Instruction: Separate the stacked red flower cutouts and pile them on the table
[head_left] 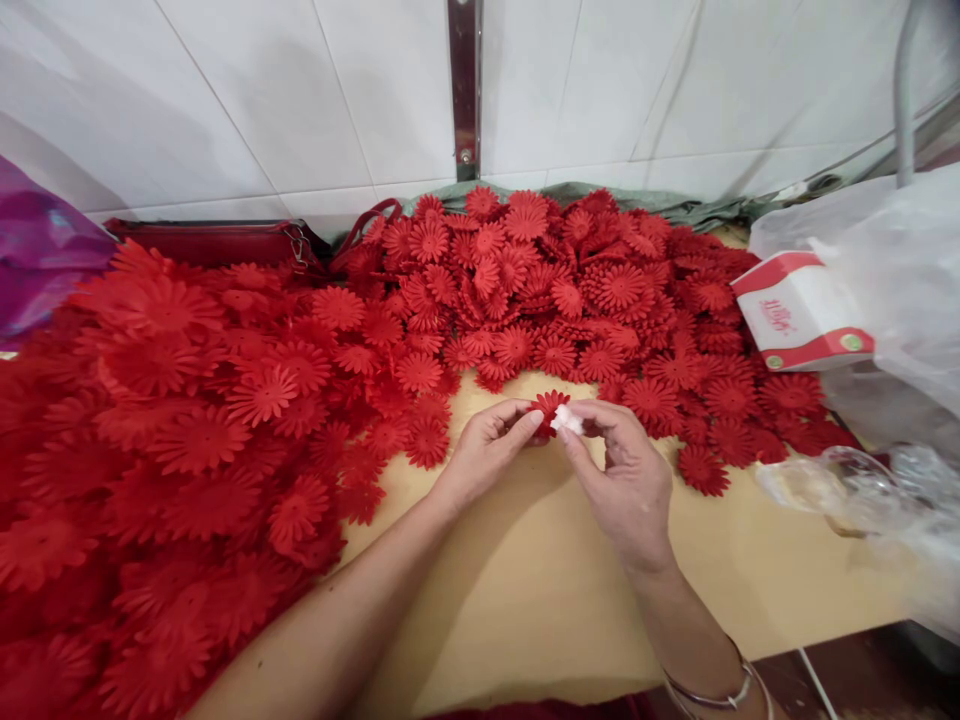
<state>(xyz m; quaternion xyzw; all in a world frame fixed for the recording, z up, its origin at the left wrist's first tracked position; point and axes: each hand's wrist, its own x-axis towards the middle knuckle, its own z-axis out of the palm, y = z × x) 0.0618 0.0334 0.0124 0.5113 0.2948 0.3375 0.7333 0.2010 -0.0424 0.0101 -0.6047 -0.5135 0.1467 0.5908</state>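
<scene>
Over the middle of the wooden table (525,560), my left hand (495,440) pinches a red petal flower (551,403) between thumb and fingers. Close beside it, my right hand (626,465) is closed on a small white piece (568,419) whose exact kind I cannot make out. The white piece sits right at the flower's edge; whether they touch is unclear. Behind both hands rises a heap of loose red flowers (525,270) with flat, many-petalled shapes. A larger mass of similar flowers (202,440) spreads to the left of my left arm.
A red bag (217,243) lies against the white tiled wall (397,90) at the back left. Purple plastic (45,250) is at the far left. To the right are a white-and-red box (806,310), a translucent bag (915,280) and clear plastic items (855,490).
</scene>
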